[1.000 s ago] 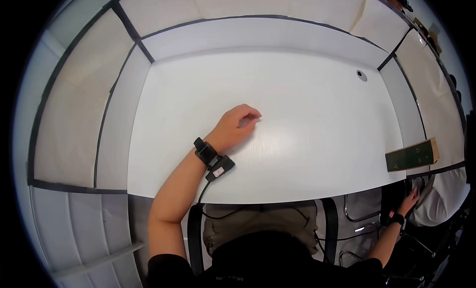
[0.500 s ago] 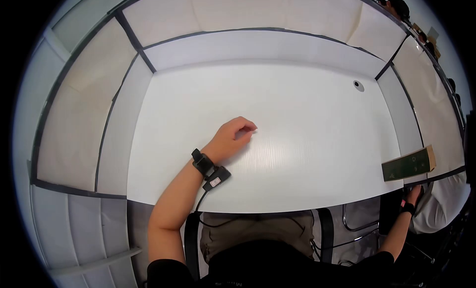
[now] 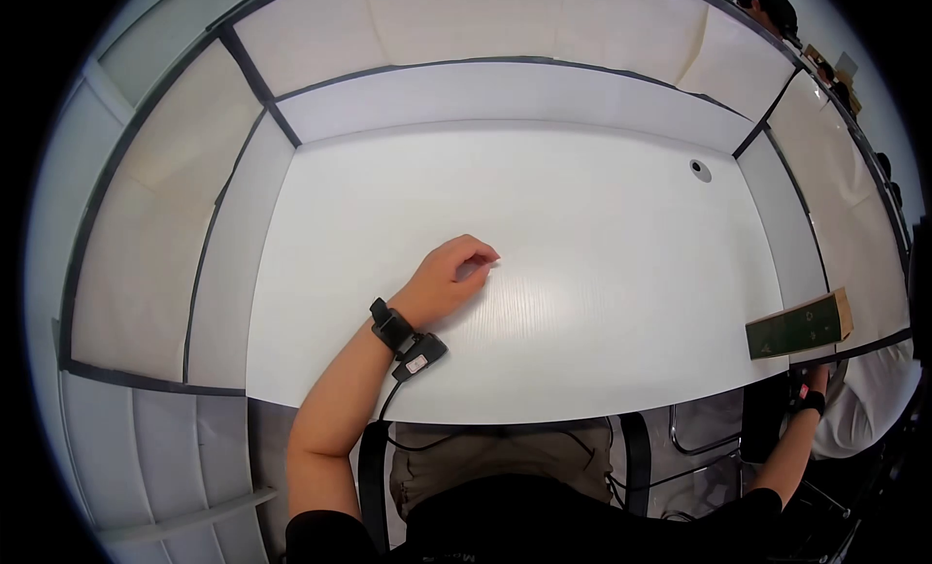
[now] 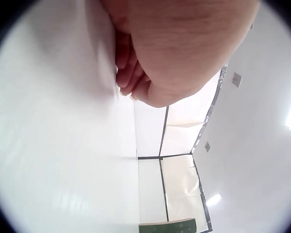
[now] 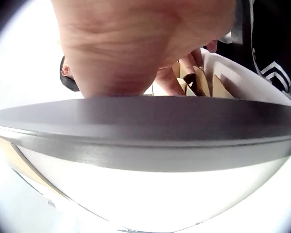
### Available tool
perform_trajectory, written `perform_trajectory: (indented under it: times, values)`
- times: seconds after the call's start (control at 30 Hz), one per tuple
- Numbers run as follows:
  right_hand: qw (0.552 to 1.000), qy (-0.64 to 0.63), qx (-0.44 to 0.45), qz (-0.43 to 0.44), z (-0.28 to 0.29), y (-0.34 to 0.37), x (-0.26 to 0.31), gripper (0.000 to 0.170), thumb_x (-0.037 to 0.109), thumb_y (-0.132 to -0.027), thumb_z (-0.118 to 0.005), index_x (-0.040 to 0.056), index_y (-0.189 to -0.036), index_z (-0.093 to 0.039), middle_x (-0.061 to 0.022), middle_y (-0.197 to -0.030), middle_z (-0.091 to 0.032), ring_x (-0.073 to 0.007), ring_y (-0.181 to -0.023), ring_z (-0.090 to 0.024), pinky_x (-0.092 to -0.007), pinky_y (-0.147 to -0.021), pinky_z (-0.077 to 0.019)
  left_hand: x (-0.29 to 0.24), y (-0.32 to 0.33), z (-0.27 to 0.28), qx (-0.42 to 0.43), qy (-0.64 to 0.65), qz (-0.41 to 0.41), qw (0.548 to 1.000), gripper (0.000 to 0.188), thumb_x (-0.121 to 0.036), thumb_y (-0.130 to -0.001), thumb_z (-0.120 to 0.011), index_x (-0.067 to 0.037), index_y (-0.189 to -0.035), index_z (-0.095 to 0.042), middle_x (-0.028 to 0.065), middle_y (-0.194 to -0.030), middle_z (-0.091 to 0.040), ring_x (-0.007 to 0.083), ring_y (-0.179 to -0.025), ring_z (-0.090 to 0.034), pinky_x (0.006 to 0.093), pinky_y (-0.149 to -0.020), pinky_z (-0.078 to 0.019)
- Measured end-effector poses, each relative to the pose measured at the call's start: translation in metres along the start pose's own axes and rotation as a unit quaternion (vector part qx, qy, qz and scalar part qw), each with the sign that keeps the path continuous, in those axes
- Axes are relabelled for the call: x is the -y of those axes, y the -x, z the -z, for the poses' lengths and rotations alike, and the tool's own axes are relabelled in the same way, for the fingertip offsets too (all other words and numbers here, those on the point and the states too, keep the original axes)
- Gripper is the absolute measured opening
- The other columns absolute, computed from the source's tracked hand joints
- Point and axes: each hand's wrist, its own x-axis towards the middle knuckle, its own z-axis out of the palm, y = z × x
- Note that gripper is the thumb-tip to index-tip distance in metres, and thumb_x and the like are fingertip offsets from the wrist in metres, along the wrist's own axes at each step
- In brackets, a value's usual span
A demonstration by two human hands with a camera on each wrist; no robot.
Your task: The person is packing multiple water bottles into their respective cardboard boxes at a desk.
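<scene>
My left hand [image 3: 449, 281] rests on the white table [image 3: 582, 224], fingers loosely curled with nothing between them. In the left wrist view the curled fingers [image 4: 131, 73] lie close to the white surface. My right arm reaches past the table's right front corner, and the right hand [image 3: 818, 376] is mostly hidden below the green box [image 3: 796, 329]. The right wrist view has the right hand [image 5: 145, 48] behind a grey edge [image 5: 184, 116], fingers [image 5: 169, 82] beside brown cardboard pieces [image 5: 202, 81] in a white-walled container [image 5: 247, 77]. Whether it grips one cannot be told.
White and cream panels [image 3: 524, 93] with dark edging surround the table on the back and sides. A round cable hole [image 3: 700, 170] is near the back right. A person in a dark cap [image 3: 776, 11] is beyond the panels, and light cloth [image 3: 869, 399] lies at the right.
My right hand has moved right and up in the head view, from open sight to mostly behind the box and table corner. The head view has tilted slightly; my left hand keeps its pose.
</scene>
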Motion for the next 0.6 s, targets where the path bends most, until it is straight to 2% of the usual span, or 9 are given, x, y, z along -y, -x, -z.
perform_trajectory:
  times: [0.17,0.23,0.33,0.6]
  values:
    - [0.999,0.019,0.028,0.042,-0.007,-0.016,-0.051,0.054,0.007,-0.098,-0.053,-0.0019,-0.149,-0.039,-0.0224,-0.153,-0.043,-0.0352,-0.142,-0.040,-0.0407,-0.118,-0.0342,0.001,0.000,0.000,0.004,0.007,-0.005,1.000,0.021,-0.003,-0.094,-0.057,-0.002,-0.114,-0.064,0.0080,-0.113,-0.064,0.0203,-0.106,-0.063,0.0330,-0.097,-0.0499]
    - [0.991,0.049,0.059,0.113,-0.001,-0.023,-0.057,0.055,0.008,-0.099,-0.052,-0.0017,-0.151,-0.037,-0.0218,-0.155,-0.042,-0.0341,-0.144,-0.039,-0.0399,-0.119,-0.0333,0.001,0.001,0.000,0.003,0.003,-0.002,1.000,0.021,-0.002,-0.094,-0.057,-0.002,-0.114,-0.063,0.0080,-0.113,-0.064,0.0201,-0.107,-0.063,0.0330,-0.099,-0.0497]
    - [0.998,0.021,0.031,0.043,-0.005,-0.024,-0.048,0.054,0.010,-0.100,-0.052,-0.0011,-0.151,-0.039,-0.0210,-0.154,-0.043,-0.0338,-0.142,-0.041,-0.0396,-0.118,-0.0345,0.001,0.001,-0.002,-0.005,0.011,-0.002,1.000,0.020,-0.005,-0.094,-0.057,-0.002,-0.112,-0.063,0.0092,-0.111,-0.064,0.0212,-0.105,-0.064,0.0336,-0.097,-0.0505]
    - [1.000,0.006,0.018,0.012,-0.010,-0.020,-0.033,0.051,0.014,-0.101,-0.052,0.0006,-0.149,-0.042,-0.0189,-0.150,-0.048,-0.0331,-0.138,-0.045,-0.0390,-0.114,-0.0375,-0.001,0.000,0.000,0.005,-0.008,0.012,1.000,0.021,-0.002,-0.094,-0.057,-0.002,-0.114,-0.063,0.0085,-0.113,-0.064,0.0209,-0.108,-0.063,0.0332,-0.099,-0.0496]
